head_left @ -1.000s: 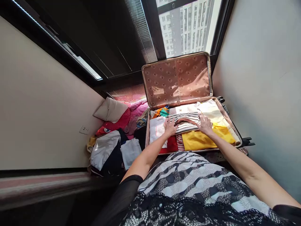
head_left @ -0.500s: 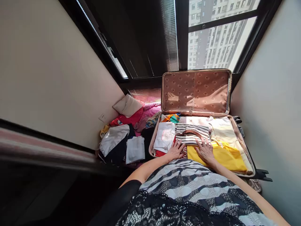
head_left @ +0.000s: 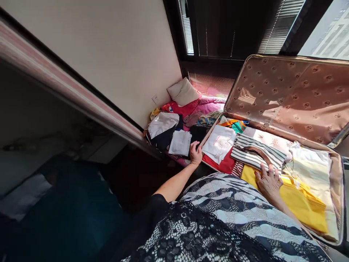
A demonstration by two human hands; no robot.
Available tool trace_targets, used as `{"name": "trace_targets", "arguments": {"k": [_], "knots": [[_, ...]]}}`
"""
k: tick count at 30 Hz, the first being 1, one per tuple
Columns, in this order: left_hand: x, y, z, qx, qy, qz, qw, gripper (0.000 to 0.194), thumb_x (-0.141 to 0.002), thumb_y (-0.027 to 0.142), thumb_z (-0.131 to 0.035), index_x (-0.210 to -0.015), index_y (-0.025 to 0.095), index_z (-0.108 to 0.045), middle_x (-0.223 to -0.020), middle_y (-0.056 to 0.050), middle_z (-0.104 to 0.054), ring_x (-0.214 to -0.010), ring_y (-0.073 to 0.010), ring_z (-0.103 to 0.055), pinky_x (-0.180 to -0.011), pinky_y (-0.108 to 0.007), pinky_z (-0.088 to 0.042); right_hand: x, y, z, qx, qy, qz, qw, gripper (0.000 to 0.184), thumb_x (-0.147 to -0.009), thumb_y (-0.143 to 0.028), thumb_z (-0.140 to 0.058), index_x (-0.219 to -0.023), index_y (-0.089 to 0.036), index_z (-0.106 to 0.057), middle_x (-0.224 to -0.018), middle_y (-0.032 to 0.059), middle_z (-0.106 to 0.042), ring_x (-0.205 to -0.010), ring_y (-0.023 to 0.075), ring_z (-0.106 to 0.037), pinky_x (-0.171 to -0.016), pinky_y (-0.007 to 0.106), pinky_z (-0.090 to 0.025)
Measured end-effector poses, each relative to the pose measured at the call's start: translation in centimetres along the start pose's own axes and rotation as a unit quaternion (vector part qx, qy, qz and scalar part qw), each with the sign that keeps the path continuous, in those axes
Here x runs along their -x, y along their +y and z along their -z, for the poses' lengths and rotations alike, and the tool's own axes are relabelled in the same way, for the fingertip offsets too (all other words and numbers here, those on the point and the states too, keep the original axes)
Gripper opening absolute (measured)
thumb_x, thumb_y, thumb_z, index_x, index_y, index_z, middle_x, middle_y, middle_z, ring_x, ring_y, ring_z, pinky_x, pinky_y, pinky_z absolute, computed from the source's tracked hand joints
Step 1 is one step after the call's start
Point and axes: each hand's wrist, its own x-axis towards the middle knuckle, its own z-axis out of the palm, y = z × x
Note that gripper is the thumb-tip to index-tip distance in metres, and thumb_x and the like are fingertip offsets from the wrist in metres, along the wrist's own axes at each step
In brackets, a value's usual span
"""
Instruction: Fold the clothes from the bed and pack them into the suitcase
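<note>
An open suitcase (head_left: 344,203) lies in front of me, packed with folded clothes. My right hand (head_left: 269,181) rests palm down, fingers spread, across the near edge of a black-and-white striped garment (head_left: 244,149) with a brown handle-like strip and a yellow garment (head_left: 302,207). At the suitcase's left rim is my left hand (head_left: 195,154), its fingers slightly bent and apart, holding nothing I can see; whether it touches the rim is unclear. Just left of it lies a folded white cloth (head_left: 180,142). A white shirt (head_left: 219,143) lies on red fabric (head_left: 227,162) inside the case.
The patterned lid (head_left: 297,94) leans up near the window. To the left, a pile holds a white-and-navy garment (head_left: 165,125), pink bedding (head_left: 208,107) and a beige cushion (head_left: 183,92). A wall (head_left: 122,54) with a socket (head_left: 155,98) borders the pile.
My view has turned left. My left hand has gone from the clothes in the suitcase to its left rim. My right hand stays on the striped and yellow garments.
</note>
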Motion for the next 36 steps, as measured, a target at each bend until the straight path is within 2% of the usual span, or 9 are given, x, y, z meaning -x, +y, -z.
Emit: {"name": "trace_targets", "arguments": {"k": [4,8,11,15,22,26,28,32,36], "knots": [[-1.5,-5.6,3.7,-0.078,0.035,0.2,0.976,0.033,-0.091,0.007,-0.057,-0.119,0.016,-0.071,-0.124,-0.018,-0.069,-0.126,-0.0295,-0.068,-0.118,-0.049,-0.053,-1.1,-2.0,1.2,-0.008,0.014,0.023,1.0,0.065,-0.108,-0.051,-0.037,-0.163,-0.02,-0.054,-0.166,0.029,-0.044,-0.156,0.0493,-0.034,-0.114,0.073,-0.035],[-0.3,-9.1,5.3,-0.11,0.001,0.254,0.961,0.032,-0.085,0.004,-0.063,-0.114,0.015,-0.072,-0.119,-0.015,-0.068,-0.123,-0.0295,-0.068,-0.118,-0.049,-0.052,-3.1,-5.5,1.6,0.01,0.018,0.075,0.997,0.062,-0.11,-0.049,-0.036,-0.159,-0.019,-0.06,-0.171,0.0269,-0.041,-0.161,0.046,-0.03,-0.12,0.067,-0.033],[-0.8,-10.0,4.4,-0.113,-0.05,0.245,0.962,0.032,-0.088,0.007,-0.065,-0.117,0.017,-0.073,-0.129,-0.016,-0.067,-0.127,-0.0295,-0.066,-0.118,-0.046,-0.052,-5.0,-7.7,1.6,0.032,0.004,0.091,0.995,0.061,-0.111,-0.048,-0.035,-0.16,-0.022,-0.061,-0.171,0.025,-0.041,-0.16,0.0452,-0.031,-0.118,0.067,-0.034],[-5.6,-9.8,0.6,-0.11,-0.117,0.207,0.965,0.041,-0.093,0.013,-0.065,-0.133,0.02,-0.069,-0.146,-0.017,-0.063,-0.139,-0.031,-0.061,-0.121,-0.045,-0.048,-6.4,-9.0,0.6,0.048,0.007,0.076,0.996,0.064,-0.111,-0.052,-0.033,-0.156,-0.018,-0.065,-0.17,0.0265,-0.043,-0.158,0.0462,-0.035,-0.117,0.065,-0.036],[-20.2,-8.2,-8.1,-0.178,-0.216,0.12,0.953,0.088,-0.097,0.034,-0.076,-0.172,0.015,-0.034,-0.176,-0.025,-0.035,-0.161,-0.0388,-0.041,-0.13,-0.049,-0.04,-5.5,-9.2,-2.4,0.075,-0.015,0.038,0.996,0.068,-0.112,-0.049,-0.024,-0.154,-0.016,-0.066,-0.163,0.0261,-0.054,-0.154,0.0402,-0.046,-0.121,0.061,-0.035],[-26.7,-7.7,-14.0,-0.22,-0.246,0.056,0.942,0.116,-0.084,0.039,-0.094,-0.176,0.019,-0.026,-0.182,-0.028,-0.017,-0.166,-0.0461,-0.029,-0.133,-0.056,-0.034,-5.1,-9.2,-2.9,0.071,0.004,0.028,0.997,0.065,-0.113,-0.05,-0.028,-0.152,-0.018,-0.068,-0.163,0.0216,-0.055,-0.155,0.0374,-0.047,-0.121,0.057,-0.037],[-28.5,-7.8,-16.6,-0.203,-0.264,0.041,0.942,0.122,-0.078,0.033,-0.099,-0.175,0.017,-0.027,-0.18,-0.031,-0.019,-0.163,-0.0464,-0.034,-0.131,-0.054,-0.036,-4.9,-9.3,-2.9,0.075,0.013,0.033,0.997,0.063,-0.114,-0.05,-0.029,-0.15,-0.017,-0.069,-0.162,0.0222,-0.056,-0.154,0.0378,-0.049,-0.121,0.057,-0.038],[-30.4,-8.4,-19.8,-0.161,-0.288,0.116,0.937,0.093,-0.084,0.026,-0.092,-0.163,0.015,-0.046,-0.169,-0.026,-0.042,-0.151,-0.0399,-0.051,-0.124,-0.046,-0.044,-4.8,-9.8,-2.9,0.085,0.024,0.036,0.995,0.058,-0.114,-0.047,-0.033,-0.147,-0.017,-0.071,-0.16,0.0223,-0.059,-0.151,0.0381,-0.052,-0.119,0.057,-0.04],[-31.6,-9.1,-20.6,-0.112,-0.254,0.202,0.939,0.057,-0.086,0.03,-0.084,-0.139,0.02,-0.067,-0.165,-0.021,-0.046,-0.151,-0.0424,-0.05,-0.124,-0.052,-0.044,-4.8,-10.2,-3.0,0.089,0.019,0.029,0.995,0.052,-0.112,-0.041,-0.039,-0.147,-0.02,-0.071,-0.156,0.0197,-0.062,-0.148,0.0367,-0.055,-0.118,0.056,-0.041]]}}
